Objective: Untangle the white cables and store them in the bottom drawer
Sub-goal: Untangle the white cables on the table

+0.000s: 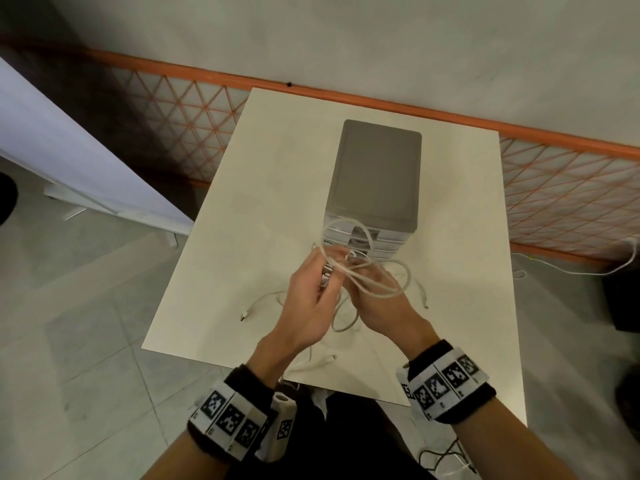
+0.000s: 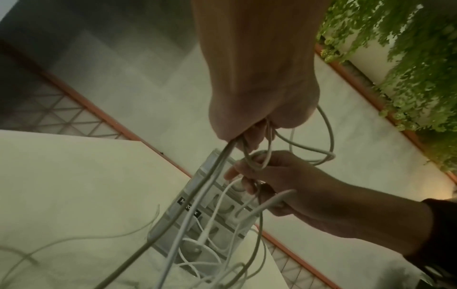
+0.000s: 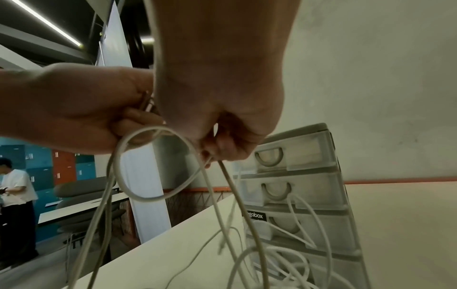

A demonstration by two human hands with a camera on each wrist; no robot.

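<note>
A tangle of white cables [image 1: 367,275] is lifted above the cream table [image 1: 242,216], with loops over my hands and loose ends trailing onto the table. My left hand [image 1: 311,292] grips several strands in curled fingers [image 2: 249,136]. My right hand [image 1: 377,299] pinches strands of the same cables [image 3: 153,195] just beside the left. A grey drawer unit [image 1: 375,174] with translucent drawers [image 3: 296,191] stands right behind the hands. Its bottom drawer is hidden by cables in the wrist views.
The table's near edge [image 1: 277,372] has a cable end hanging over it. An orange lattice fence [image 1: 571,202] runs behind the table. A white board [image 1: 69,161] leans at left. A person [image 3: 14,195] stands far off.
</note>
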